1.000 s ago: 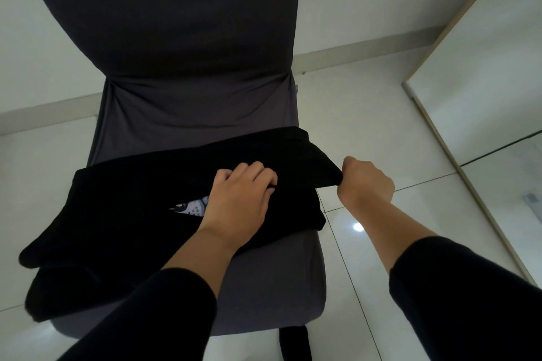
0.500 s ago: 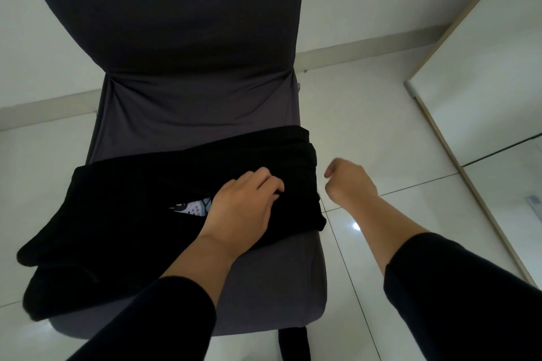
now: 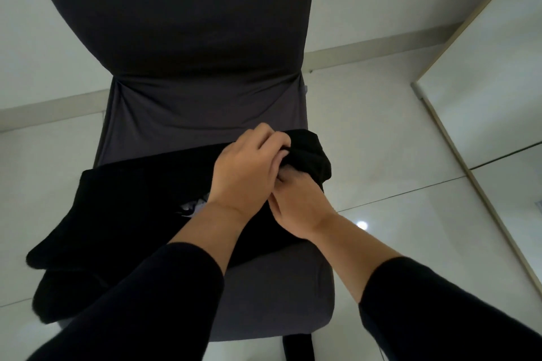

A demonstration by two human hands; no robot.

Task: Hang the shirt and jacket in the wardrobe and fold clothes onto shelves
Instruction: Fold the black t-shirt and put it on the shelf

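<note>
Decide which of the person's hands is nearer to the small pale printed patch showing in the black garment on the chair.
Left. The left hand sits just right of the pale patch, its wrist beside it, gripping the black garment. The right hand lies beyond the left, farther right.

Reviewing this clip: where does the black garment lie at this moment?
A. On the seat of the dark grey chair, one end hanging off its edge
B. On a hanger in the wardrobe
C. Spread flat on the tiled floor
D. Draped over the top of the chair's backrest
A: the black garment lies across the seat of the chair, its left end hanging past the edge, while the left hand and right hand grip its right end.
</note>
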